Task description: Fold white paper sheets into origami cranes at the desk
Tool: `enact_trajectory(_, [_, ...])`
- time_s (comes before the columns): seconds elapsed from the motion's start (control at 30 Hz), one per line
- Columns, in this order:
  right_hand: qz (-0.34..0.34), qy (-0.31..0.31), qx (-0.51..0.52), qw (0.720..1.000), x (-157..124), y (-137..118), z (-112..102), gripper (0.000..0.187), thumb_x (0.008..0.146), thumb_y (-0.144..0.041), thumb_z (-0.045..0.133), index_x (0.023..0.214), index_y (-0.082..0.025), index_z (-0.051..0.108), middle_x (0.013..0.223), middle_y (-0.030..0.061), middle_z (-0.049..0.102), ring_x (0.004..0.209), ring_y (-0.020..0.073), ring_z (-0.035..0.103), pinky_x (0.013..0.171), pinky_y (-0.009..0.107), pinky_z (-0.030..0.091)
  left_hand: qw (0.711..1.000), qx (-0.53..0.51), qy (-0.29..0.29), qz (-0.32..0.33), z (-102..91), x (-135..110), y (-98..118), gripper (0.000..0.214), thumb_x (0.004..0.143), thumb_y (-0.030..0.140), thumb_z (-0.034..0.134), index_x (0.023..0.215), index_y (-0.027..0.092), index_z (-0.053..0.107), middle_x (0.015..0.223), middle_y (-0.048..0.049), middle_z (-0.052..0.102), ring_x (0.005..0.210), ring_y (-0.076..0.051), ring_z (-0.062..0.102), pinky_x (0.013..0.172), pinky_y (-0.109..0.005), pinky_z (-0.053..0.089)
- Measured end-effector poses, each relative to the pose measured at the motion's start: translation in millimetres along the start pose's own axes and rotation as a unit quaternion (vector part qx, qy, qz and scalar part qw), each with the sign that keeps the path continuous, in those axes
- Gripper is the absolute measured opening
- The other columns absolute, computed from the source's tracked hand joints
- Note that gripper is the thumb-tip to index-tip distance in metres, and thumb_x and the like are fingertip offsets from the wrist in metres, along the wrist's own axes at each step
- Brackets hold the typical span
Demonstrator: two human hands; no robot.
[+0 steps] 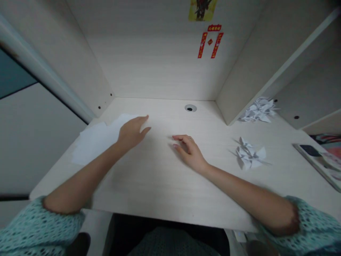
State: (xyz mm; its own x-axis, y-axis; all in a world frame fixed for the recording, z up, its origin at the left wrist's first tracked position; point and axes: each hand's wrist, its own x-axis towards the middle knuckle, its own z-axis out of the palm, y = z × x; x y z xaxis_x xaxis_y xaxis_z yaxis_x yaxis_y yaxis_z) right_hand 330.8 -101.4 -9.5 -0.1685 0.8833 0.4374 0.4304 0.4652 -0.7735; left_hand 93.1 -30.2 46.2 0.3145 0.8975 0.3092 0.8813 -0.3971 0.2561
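Note:
My left hand (pixel 134 131) is over the right edge of some white paper sheets (pixel 93 140) at the left of the desk. Its thumb and fingers are apart, with nothing between them; whether it touches the paper I cannot tell. At the middle of the desk, my right hand (pixel 190 151) is loosely curved, thumb apart from the fingers, holding nothing. A ring shows on one of its fingers. To the right of that hand lies a small cluster of folded white paper pieces (pixel 250 154).
A larger heap of folded paper (pixel 259 110) sits behind the upright divider (pixel 247 71) at the right. A phone-like printed object (pixel 317 160) lies on the far right. Near the back panel is a round cable hole (pixel 190 108). The desk's front edge (pixel 160 217) is close to my body.

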Motion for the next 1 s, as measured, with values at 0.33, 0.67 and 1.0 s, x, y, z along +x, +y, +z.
enact_trajectory(0.33, [0.027, -0.009, 0.021, 0.999, 0, -1, 1, 0.023, 0.086, -0.030, 0.054, 0.109, -0.025, 0.057, 0.110, 0.0066, 0.063, 0.105, 0.0217, 0.054, 0.093, 0.043, 0.041, 0.987, 0.090, -0.011, -0.130, -1.6, -35, -64, 0.068, 0.067, 0.065, 0.060, 0.120, 0.023, 0.059, 0.106, -0.0159, 0.068, 0.100, -0.037, 0.061, 0.080, -0.040, 0.044])
enact_trajectory(0.67, [0.095, 0.032, 0.105, 0.989, 8, -7, 4, 0.038, 0.082, -0.037, 0.058, 0.118, -0.026, 0.048, 0.107, 0.0069, 0.058, 0.099, 0.0204, 0.055, 0.090, 0.040, 0.043, 0.814, -0.541, -0.022, -0.209, -27.9, 8, 14, 0.047, 0.062, 0.042, 0.075, 0.102, 0.021, 0.066, 0.087, -0.0063, 0.070, 0.069, -0.018, 0.062, 0.057, -0.025, 0.045])
enact_trajectory(1.0, [0.075, 0.076, 0.171, 0.980, 47, 5, 3, 0.042, 0.084, -0.042, 0.055, 0.121, -0.027, 0.040, 0.105, 0.0062, 0.057, 0.088, 0.0175, 0.059, 0.082, 0.035, 0.048, 0.618, -0.751, -0.011, -0.233, 48.0, 30, 66, 0.038, 0.069, 0.037, 0.072, 0.099, 0.017, 0.061, 0.105, -0.0081, 0.066, 0.087, -0.017, 0.063, 0.074, -0.027, 0.051])
